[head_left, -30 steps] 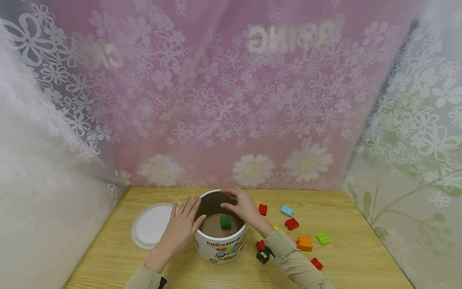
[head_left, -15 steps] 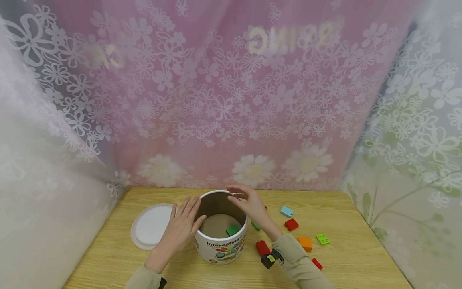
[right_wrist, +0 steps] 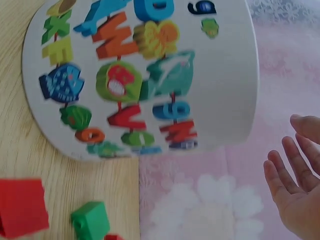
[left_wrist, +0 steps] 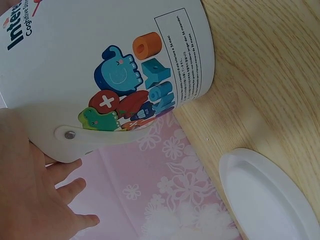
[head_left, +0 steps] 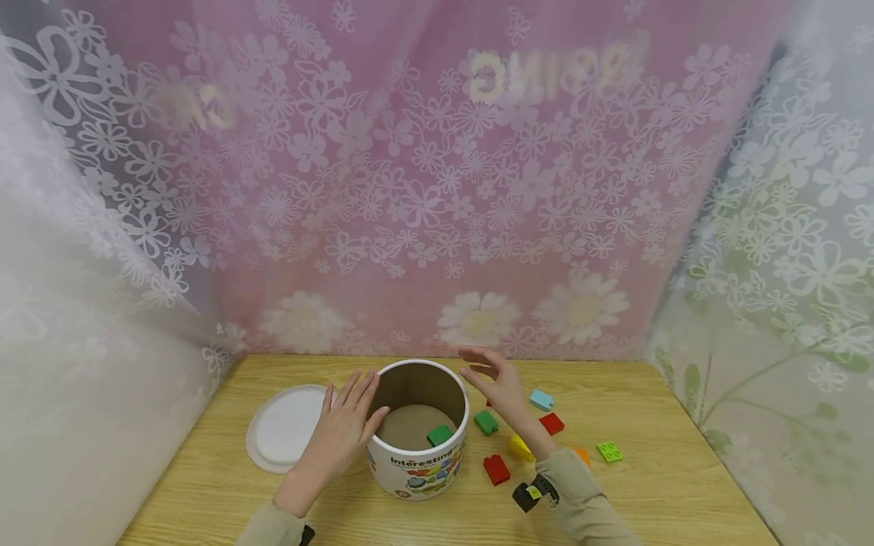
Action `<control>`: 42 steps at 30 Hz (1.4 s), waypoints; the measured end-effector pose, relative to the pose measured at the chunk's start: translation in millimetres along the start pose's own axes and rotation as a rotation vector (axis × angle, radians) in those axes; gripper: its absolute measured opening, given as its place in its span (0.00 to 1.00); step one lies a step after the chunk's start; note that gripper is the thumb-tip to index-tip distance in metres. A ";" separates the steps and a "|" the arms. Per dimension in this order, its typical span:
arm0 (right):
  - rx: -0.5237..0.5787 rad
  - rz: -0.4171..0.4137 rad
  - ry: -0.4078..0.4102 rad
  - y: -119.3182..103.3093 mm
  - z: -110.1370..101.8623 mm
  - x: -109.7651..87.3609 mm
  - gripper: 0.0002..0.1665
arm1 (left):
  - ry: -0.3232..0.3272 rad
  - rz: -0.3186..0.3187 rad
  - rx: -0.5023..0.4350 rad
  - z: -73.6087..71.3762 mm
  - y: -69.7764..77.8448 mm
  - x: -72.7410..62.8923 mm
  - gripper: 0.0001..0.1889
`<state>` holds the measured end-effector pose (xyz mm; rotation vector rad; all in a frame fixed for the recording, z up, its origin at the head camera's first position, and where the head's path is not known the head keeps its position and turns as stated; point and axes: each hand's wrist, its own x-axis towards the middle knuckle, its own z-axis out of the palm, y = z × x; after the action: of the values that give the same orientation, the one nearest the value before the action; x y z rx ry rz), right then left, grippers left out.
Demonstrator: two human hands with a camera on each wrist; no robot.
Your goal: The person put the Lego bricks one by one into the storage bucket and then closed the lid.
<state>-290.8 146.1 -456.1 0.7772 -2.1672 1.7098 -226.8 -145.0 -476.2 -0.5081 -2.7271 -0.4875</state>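
A white printed bucket (head_left: 418, 478) stands uncovered in the middle of the table, with a dark green toy brick (head_left: 439, 434) on its floor. My left hand (head_left: 348, 415) rests against the bucket's left rim with straight fingers; in the left wrist view the fingers (left_wrist: 70, 190) spread beside the handle's rivet. My right hand (head_left: 497, 383) is in the air just right of the rim, its fingers relaxed and nothing in them. In the right wrist view that hand (right_wrist: 300, 185) is apart from the bucket wall. Below it lies a green brick (head_left: 486, 422) on the table.
The white lid (head_left: 287, 426) lies left of the bucket. To the right are scattered bricks: red (head_left: 497, 470), yellow (head_left: 521, 447), light blue (head_left: 542, 400), another red brick (head_left: 551, 423) and a lime one (head_left: 610, 452). An orange brick (head_left: 583, 456) is partly behind the right sleeve.
The green brick has dropped from mid-bucket to lie at the right of its floor. My right hand has moved up and right, out over the rim. The left hand stays put.
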 end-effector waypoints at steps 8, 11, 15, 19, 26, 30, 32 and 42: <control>-0.007 0.100 0.027 5.9 -35.2 -11.9 0.25 | 0.011 0.008 0.009 -0.1 -0.2 -0.8 0.33; -0.008 0.105 0.049 12.1 -49.0 -17.8 0.25 | 0.009 0.007 0.005 0.2 -0.3 -0.4 0.34; -0.023 0.127 0.095 19.6 -68.6 -28.9 0.25 | 0.009 0.009 -0.001 0.8 0.1 -0.2 0.33; -0.037 0.175 0.140 24.2 -87.4 -43.5 0.27 | 0.019 0.016 -0.003 1.2 0.3 -0.9 0.33; -0.109 0.203 0.201 26.3 -116.1 -68.1 0.27 | 0.018 0.015 -0.010 0.7 0.2 -1.2 0.33; -0.219 0.222 0.207 31.1 -131.3 -85.8 0.26 | 0.004 0.011 -0.016 0.7 0.5 -0.4 0.33; -0.276 0.228 0.202 36.0 -139.2 -95.6 0.25 | 0.004 0.009 -0.017 0.7 0.6 -0.3 0.33; -0.459 0.379 0.155 62.2 -172.4 -129.9 0.26 | 0.013 0.014 -0.011 1.3 -0.2 -0.6 0.33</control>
<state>-239.0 352.3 -528.6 0.1174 -2.5645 1.2725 -226.7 -144.8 -477.6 -0.5245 -2.7086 -0.5002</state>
